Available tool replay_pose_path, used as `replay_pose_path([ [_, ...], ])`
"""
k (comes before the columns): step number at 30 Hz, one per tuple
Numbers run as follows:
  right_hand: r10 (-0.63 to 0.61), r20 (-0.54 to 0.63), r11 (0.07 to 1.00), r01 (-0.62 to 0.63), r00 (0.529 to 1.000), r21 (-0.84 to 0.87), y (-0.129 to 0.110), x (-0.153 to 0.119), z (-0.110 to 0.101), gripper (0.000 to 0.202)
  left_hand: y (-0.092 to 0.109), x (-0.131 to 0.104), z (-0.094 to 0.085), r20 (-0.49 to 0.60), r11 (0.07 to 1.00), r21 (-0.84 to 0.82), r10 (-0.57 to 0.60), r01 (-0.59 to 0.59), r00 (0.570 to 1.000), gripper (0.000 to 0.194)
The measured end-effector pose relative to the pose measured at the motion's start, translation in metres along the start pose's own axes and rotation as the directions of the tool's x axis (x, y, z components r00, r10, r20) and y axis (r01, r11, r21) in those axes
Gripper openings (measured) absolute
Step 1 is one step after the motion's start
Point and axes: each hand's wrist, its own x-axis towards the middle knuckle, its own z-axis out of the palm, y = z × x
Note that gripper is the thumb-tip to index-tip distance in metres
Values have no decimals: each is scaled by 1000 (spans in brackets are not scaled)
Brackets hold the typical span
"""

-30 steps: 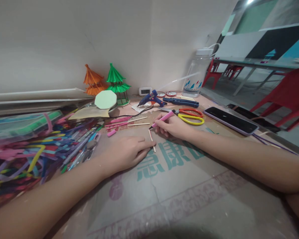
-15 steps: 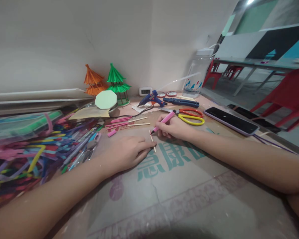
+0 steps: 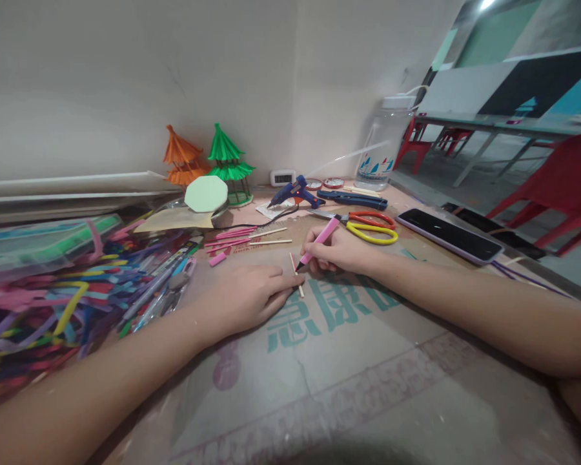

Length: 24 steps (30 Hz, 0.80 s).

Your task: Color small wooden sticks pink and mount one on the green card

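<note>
My right hand (image 3: 326, 248) is closed in a writing grip around a pink marker (image 3: 323, 239). The marker's dark tip touches a thin wooden stick (image 3: 293, 263) lying on the printed sheet, and the stick's upper part looks pinkish. My left hand (image 3: 254, 294) lies flat with its index finger stretched out, the fingertip pressing on the stick just below the marker tip. Left of the stick lies the pink marker cap (image 3: 217, 259). Behind it are several sticks (image 3: 232, 240), coloured pink along part of their length and plain at the other end.
Scissors (image 3: 372, 227), a blue glue gun (image 3: 293, 192), a utility knife (image 3: 352, 199) and a phone (image 3: 449, 235) lie behind and right. Colourful pipe cleaners (image 3: 43, 310) crowd the left. Green (image 3: 228, 161) and orange (image 3: 183, 155) pagoda models and a water bottle (image 3: 380, 145) stand by the wall.
The marker tip has slid down along the stick toward my left index finger, and the pink on the stick now shows above the tip. My left hand stays put.
</note>
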Motion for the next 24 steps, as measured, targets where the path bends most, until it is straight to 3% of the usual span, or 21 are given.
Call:
replay_pose_path([
  [19, -151, -133, 986, 160, 979, 55, 22, 11, 1, 15, 1, 0, -3, 42, 999, -22, -24, 25, 999, 38],
  [24, -133, -134, 988, 142, 982, 61, 20, 11, 1, 15, 1, 1, -4, 48, 1000, -5, -18, 18, 999, 38],
])
